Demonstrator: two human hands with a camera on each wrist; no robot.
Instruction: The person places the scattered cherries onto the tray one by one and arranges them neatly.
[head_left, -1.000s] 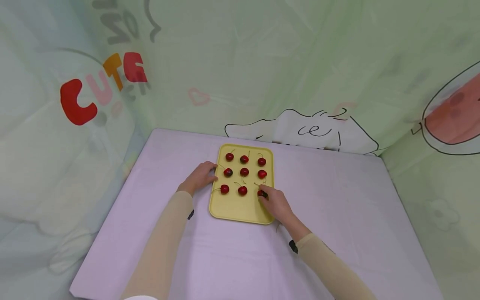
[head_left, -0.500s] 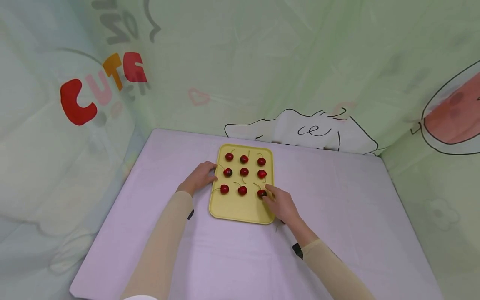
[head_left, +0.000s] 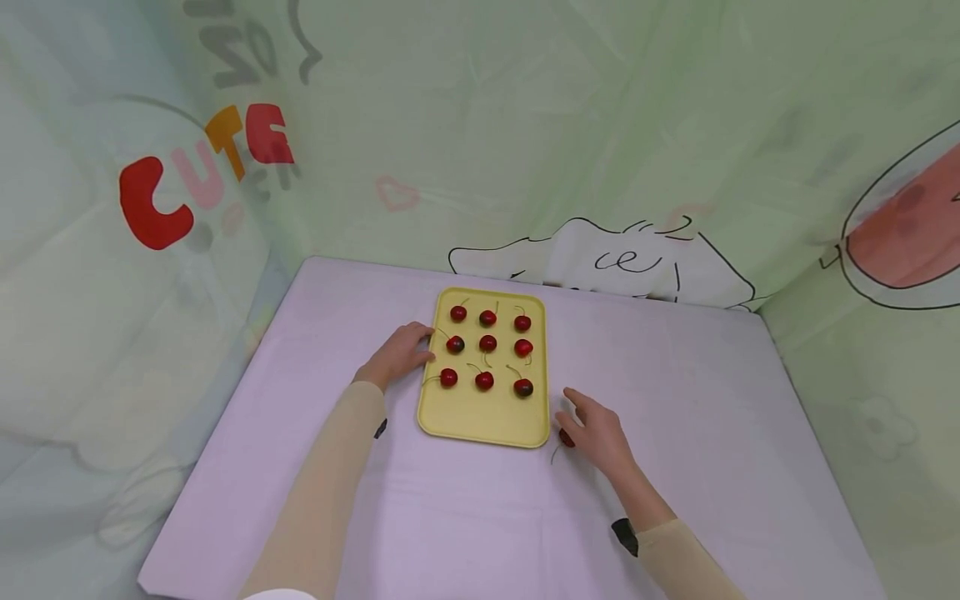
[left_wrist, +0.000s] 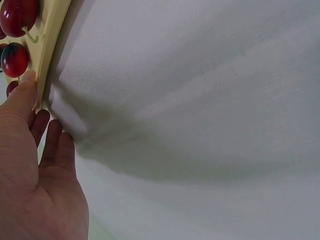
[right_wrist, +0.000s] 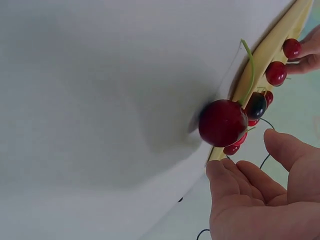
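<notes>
A yellow tray (head_left: 482,421) lies on the table, with several red cherries on it in three rows of three. My left hand (head_left: 397,353) rests at the tray's left edge; its thumb touches the rim in the left wrist view, the fingers fairly straight beside it. My right hand (head_left: 598,432) is off the tray's lower right corner, thumb and fingers apart and holding nothing. Partly behind its thumb lies a loose cherry (head_left: 566,439) on the cloth, stem toward the front. The right wrist view shows this dark red cherry (right_wrist: 223,123) whole, apart from the fingers.
A pale lilac cloth (head_left: 675,400) covers the table around the tray. Printed fabric curtains (head_left: 480,150) stand behind the table and at both sides. Dark wrist cameras (head_left: 625,537) sit under the wrists.
My right hand has let go of the cherry at the lower right of the tray and moved right and toward the front, beside the loose cherry. My left hand has stayed put.
</notes>
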